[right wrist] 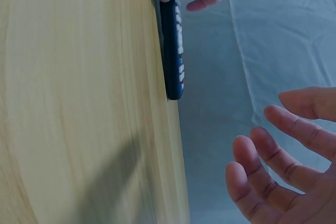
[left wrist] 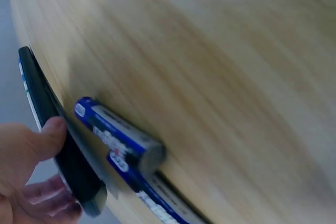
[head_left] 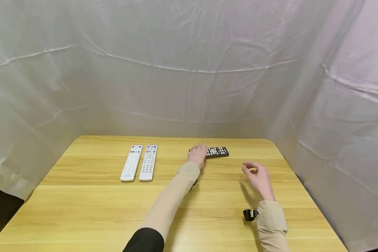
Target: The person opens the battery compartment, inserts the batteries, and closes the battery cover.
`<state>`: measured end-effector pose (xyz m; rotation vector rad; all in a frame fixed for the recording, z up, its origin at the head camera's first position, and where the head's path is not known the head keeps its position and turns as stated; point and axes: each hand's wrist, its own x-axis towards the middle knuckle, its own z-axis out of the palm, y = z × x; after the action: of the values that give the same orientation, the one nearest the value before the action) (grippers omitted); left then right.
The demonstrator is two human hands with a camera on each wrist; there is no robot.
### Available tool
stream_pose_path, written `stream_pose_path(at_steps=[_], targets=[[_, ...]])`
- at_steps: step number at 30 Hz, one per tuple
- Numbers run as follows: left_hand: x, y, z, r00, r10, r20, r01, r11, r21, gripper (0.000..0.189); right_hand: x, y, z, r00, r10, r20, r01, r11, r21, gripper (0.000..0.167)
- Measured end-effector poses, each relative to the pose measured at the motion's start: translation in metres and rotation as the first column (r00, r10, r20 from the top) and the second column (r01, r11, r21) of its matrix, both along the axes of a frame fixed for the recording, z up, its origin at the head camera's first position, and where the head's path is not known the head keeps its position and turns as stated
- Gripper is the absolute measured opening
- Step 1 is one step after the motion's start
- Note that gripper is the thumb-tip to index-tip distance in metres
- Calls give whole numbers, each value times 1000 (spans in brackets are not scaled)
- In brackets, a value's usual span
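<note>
A black remote control with white buttons lies crosswise near the table's far edge. My left hand grips its left end, covering that part in the head view. In the left wrist view, the thumb presses one long side of the black remote and the fingers curl round the other. Close beside it lie two blue cylinders with white print, hidden in the head view. My right hand hovers over the right side of the table, fingers loosely bent and holding nothing; its spread fingers show in the right wrist view.
Two white remote controls, the left one and the right one, lie side by side at the table's left. Pale cloth hangs behind and around the wooden table. A black strap sits at the right wrist.
</note>
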<state>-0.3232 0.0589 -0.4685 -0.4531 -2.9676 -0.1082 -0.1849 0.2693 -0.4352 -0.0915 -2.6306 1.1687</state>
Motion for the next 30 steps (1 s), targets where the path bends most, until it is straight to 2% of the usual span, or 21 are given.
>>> stream_pose_path(at_steps=[3, 5, 10, 13, 15, 18, 21, 24, 30], targets=[[2, -3, 1, 1000, 15, 17, -15, 1000, 14, 55, -2, 0, -1, 1000, 12, 18, -12, 1000, 10, 31], [2, -5, 3, 1000, 16, 4, -16, 1000, 7, 61, -4, -1, -2, 1000, 23, 18, -23, 1000, 11, 31], [2, -14, 11, 997, -62, -34, 60, 996, -63, 75, -6, 1, -2, 999, 47, 20, -47, 999, 16, 30], [5, -25, 16, 993, -116, -33, 113, 990, -79, 83, -7, 1, -5, 998, 64, 27, -65, 998, 20, 30], [8, -32, 19, 990, -141, -15, 140, 990, -31, 83, -9, 1, -7, 997, 73, 32, -74, 997, 24, 30], [13, -43, 22, 983, -183, 5, 182, 979, 92, 86, -11, 0, -10, 996, 85, 38, -86, 996, 29, 30], [18, -52, 23, 973, -228, 37, 212, 946, 247, 83, -13, -3, -12, 994, 100, 41, -101, 994, 44, 30], [24, -61, 26, 962, -260, 77, 216, 905, 366, 76, -14, -8, -13, 991, 125, 41, -127, 991, 47, 31], [39, -74, 34, 935, -336, 114, 229, 817, 529, 74, -15, -13, -12, 989, 137, 61, -140, 989, 45, 31]])
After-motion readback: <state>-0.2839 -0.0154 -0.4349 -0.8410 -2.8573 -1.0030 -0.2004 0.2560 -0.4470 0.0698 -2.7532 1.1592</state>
